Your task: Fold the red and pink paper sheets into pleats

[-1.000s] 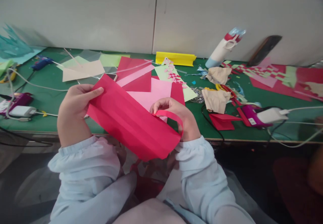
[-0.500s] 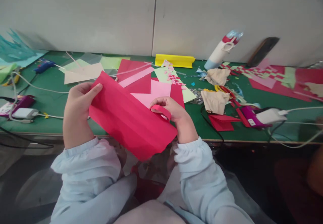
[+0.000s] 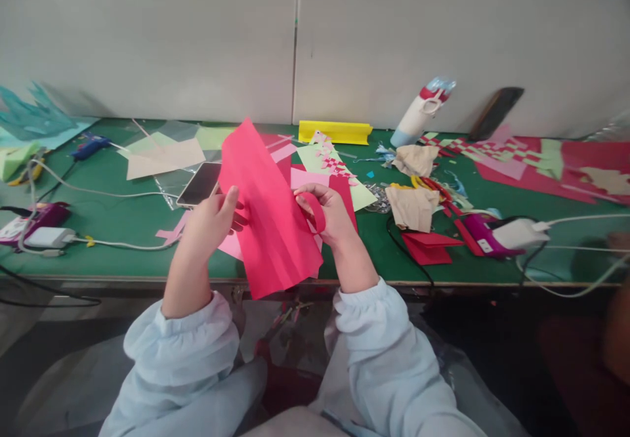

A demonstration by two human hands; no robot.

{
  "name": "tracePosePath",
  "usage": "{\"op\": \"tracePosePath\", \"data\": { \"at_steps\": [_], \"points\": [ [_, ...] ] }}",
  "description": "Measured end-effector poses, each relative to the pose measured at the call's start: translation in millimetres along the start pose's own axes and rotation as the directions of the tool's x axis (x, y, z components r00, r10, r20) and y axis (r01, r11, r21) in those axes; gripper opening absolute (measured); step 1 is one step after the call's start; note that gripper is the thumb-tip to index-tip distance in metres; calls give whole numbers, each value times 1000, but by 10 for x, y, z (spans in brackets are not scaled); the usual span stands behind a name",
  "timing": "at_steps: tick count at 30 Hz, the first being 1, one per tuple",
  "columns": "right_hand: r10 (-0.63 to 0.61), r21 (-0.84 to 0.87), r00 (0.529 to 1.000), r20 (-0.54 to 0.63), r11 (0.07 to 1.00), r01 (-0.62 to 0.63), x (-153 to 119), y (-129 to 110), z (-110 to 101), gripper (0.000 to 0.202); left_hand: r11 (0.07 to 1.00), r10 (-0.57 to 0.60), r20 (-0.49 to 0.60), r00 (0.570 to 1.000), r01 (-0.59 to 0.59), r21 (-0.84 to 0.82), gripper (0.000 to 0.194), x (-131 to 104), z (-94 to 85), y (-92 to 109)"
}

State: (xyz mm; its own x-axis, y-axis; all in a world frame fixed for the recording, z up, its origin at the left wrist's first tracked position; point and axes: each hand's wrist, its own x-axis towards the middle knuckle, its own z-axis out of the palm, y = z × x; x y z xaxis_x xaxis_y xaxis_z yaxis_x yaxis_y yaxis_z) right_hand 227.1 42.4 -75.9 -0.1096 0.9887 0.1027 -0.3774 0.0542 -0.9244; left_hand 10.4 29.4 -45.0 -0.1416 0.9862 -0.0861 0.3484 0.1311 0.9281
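Observation:
A large red paper sheet (image 3: pixel 268 210) is raised above the table's front edge, tilted, with faint fold lines. My right hand (image 3: pixel 329 214) pinches its right edge, and a curled red strip (image 3: pixel 314 212) loops over the fingers. At the sheet's left side, my left hand (image 3: pixel 211 220) has its thumb apart from its fingers; some fingertips pass beside or behind the sheet, with no clear grip. Beneath and behind the sheet lie pink paper (image 3: pixel 308 178) and more red paper (image 3: pixel 344 194).
A phone (image 3: pixel 199 184) lies left of the sheet, cables beyond it. Farther back stands a folded yellow piece (image 3: pixel 335 132). To the right are a bottle (image 3: pixel 418 117), crumpled beige pieces (image 3: pixel 413 207), a purple power strip (image 3: pixel 485 233) and woven paper (image 3: pixel 512 151).
The red sheet has turned more upright. My left hand has let go of its upper left corner and moved right and down along it. The phone has come into view.

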Motion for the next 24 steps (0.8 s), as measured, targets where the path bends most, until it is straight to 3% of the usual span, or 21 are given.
{"op": "tracePosePath", "data": {
  "at_steps": [8, 15, 24],
  "points": [
    [-6, -35, 999, 45, 999, 8, 11, 95, 66, 28, 945, 7, 176, 984, 52, -323, 53, -117, 380, 80],
    [96, -43, 995, 8, 995, -95, -2, 92, 99, 26, 824, -29, 147, 989, 107, -556, 52, -152, 472, 93],
    [219, 23, 975, 29, 975, -220, 18, 51, 75, 30, 791, -49, 109, 993, 105, -602, 46, -194, 520, 153]
  ]
}}
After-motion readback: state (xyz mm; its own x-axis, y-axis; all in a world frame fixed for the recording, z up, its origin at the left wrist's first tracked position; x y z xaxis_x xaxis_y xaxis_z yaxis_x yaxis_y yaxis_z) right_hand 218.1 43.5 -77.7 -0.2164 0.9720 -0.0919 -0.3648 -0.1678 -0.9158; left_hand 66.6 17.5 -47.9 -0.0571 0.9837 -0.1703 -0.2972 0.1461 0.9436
